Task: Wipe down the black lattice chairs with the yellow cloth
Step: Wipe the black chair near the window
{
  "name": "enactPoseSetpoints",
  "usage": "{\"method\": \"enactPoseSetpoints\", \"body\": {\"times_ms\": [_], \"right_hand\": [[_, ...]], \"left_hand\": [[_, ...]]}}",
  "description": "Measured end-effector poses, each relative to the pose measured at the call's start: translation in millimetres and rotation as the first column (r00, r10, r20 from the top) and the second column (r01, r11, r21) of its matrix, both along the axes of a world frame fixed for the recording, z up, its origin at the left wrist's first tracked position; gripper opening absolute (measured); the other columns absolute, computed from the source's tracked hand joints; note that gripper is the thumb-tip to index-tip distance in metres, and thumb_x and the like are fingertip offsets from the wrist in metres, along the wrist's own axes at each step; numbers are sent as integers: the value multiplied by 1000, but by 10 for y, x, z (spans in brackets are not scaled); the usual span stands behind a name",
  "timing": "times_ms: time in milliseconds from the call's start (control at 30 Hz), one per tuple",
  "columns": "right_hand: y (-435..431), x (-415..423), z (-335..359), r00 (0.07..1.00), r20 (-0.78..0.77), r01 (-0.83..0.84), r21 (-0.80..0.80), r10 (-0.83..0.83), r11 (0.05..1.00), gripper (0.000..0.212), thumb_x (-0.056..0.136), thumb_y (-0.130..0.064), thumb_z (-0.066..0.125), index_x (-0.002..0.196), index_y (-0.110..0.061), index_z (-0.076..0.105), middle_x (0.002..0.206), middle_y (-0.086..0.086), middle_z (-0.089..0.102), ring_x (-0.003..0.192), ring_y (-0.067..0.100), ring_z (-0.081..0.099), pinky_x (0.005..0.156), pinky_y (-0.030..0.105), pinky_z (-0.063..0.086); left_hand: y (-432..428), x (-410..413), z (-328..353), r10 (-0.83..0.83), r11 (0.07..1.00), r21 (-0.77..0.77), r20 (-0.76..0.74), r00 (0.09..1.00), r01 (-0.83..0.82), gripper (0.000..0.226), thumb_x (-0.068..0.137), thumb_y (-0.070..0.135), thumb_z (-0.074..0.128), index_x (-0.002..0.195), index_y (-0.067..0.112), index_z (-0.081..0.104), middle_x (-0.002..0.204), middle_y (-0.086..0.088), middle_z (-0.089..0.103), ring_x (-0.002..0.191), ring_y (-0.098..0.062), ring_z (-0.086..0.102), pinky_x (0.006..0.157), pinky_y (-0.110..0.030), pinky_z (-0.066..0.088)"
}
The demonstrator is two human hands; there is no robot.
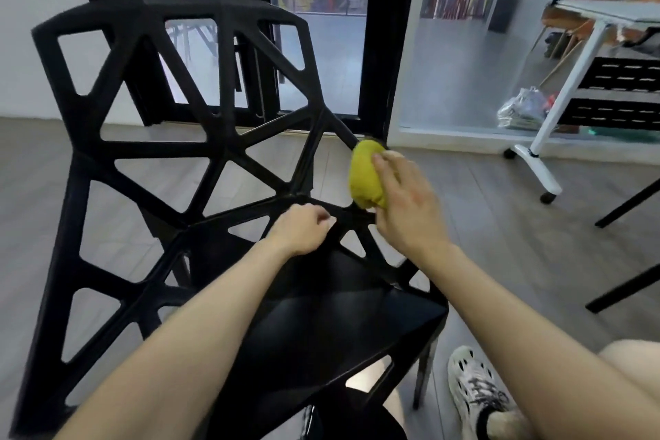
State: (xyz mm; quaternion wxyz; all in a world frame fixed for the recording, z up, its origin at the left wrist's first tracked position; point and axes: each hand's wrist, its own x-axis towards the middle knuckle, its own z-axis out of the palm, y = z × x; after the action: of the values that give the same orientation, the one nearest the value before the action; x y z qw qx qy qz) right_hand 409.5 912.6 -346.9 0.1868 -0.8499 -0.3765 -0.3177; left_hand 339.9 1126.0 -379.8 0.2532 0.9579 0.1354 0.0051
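The black lattice chair (171, 150) looks like matt, finely grained plastic, its seat slightly glossier. The yellow cloth (366, 179) is soft, fuzzy fabric. The floor (500, 211) shows grey wood-grain planks.

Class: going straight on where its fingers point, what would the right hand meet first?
The right hand would likely meet the chair's slanting bar behind the yellow cloth it holds; depth unclear.

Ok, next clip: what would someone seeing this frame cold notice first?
The big black lattice chair fills the left and centre of the view, its back a web of open triangles. Against all that black, the bunched yellow cloth stands out at centre right, held by the right hand against the chair's right edge, while the left hand grips a strut just beside it.
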Motion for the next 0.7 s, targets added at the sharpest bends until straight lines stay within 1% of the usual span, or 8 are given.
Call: {"method": "enactPoseSetpoints", "body": {"times_ms": [67,167,267,367,433,500,600,700], "right_hand": [[379,30,-7,993,-5,-115,-216,117,970,91,76,-14,69,160,-17,36,144,5,53,122,30,52,93,44,52],[1014,74,-259,978,-187,-177,-539,88,823,79,82,-29,69,155,-30,40,140,1,56,124,29,50,95,44,48],[1263,80,-332,975,-220,-115,-580,-20,806,52,86,-33,65,137,-28,60,135,-1,62,124,27,50,94,44,47],[1171,167,-307,967,-241,-82,-593,-80,801,40,89,-25,65,129,-21,65,122,4,66,122,27,52,81,40,44],[1144,226,-376,976,-208,-72,-584,-62,809,39,90,-18,66,128,-18,64,121,5,66,120,28,52,77,38,43],[1305,246,-411,977,-210,-140,-543,28,828,44,89,-16,68,132,-21,62,125,2,66,116,27,53,82,38,49],[1737,212,-473,963,-246,-230,-547,108,805,55,88,-24,69,142,-27,56,133,-1,65,121,28,51,91,44,50],[1928,279,-455,963,-259,-208,-540,74,816,49,91,-33,67,140,-29,58,128,0,67,123,27,53,90,44,47]], "left_hand": [[252,-91,10,154,980,92,190,970,-174,40,99,29,51,131,24,74,124,-6,77,117,-33,69,98,-46,57],[701,-195,59,241,948,174,152,959,-266,42,102,19,46,140,14,65,131,-12,72,125,-37,64,103,-50,54],[1040,-228,102,269,947,172,44,962,-273,40,102,21,38,129,9,65,132,-15,67,131,-39,57,110,-53,48],[1165,-180,57,338,938,124,-121,933,-324,30,102,16,31,90,14,59,113,-15,69,112,-37,60,97,-51,52],[1152,-165,21,355,934,100,-163,921,-343,35,103,22,31,86,16,61,107,-14,71,100,-33,64,85,-44,52],[1170,-162,-43,334,941,115,-165,928,-318,43,102,29,30,109,16,70,114,-11,73,102,-32,66,87,-42,52],[1247,-191,-138,311,949,103,-175,934,-297,57,103,30,29,150,22,60,148,-8,65,134,-33,60,113,-47,48],[1312,-201,-164,303,952,102,-159,940,-290,59,106,27,30,163,28,48,162,-5,55,146,-30,52,120,-46,43]]}}
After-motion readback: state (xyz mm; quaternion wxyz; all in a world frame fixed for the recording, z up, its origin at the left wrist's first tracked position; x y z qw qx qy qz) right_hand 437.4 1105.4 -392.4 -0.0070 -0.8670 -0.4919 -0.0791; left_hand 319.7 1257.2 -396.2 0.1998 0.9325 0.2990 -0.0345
